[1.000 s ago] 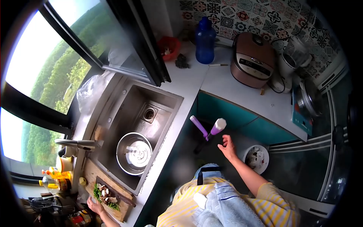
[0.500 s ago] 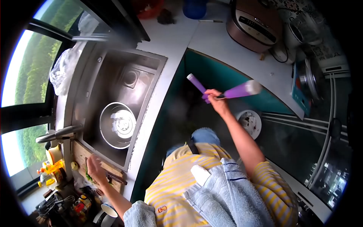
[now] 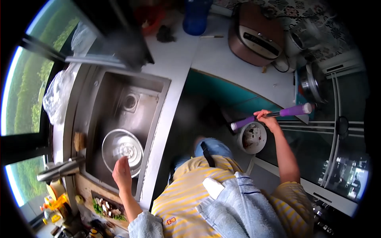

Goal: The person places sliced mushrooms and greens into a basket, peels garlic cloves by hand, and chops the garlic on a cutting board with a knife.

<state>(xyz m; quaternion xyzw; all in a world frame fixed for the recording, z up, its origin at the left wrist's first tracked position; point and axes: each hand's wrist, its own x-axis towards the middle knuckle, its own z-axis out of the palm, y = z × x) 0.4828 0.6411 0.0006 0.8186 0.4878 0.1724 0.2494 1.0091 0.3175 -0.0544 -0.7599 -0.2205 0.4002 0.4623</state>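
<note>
My right hand is wrapped round a pole with purple grips and a black length between them. Its lower end is dark, so I cannot tell what kind of tool it is, or whether there are two. Just below this hand a white bucket with scraps in it stands on the floor. My left hand hangs over the sink with its fingers stretched out and nothing in them. Close by it, a metal basin with water in it sits in the sink.
At the lower left, a cutting board bears chopped food and greens. A brown rice cooker and a blue container stand on the counter. An open window sash juts over the sink. Glass doors are at right.
My right hand has moved right and down with the purple-gripped pole, whose lower grip now crosses above the bucket. My left hand has shifted right, from the cutting board to the basin.
</note>
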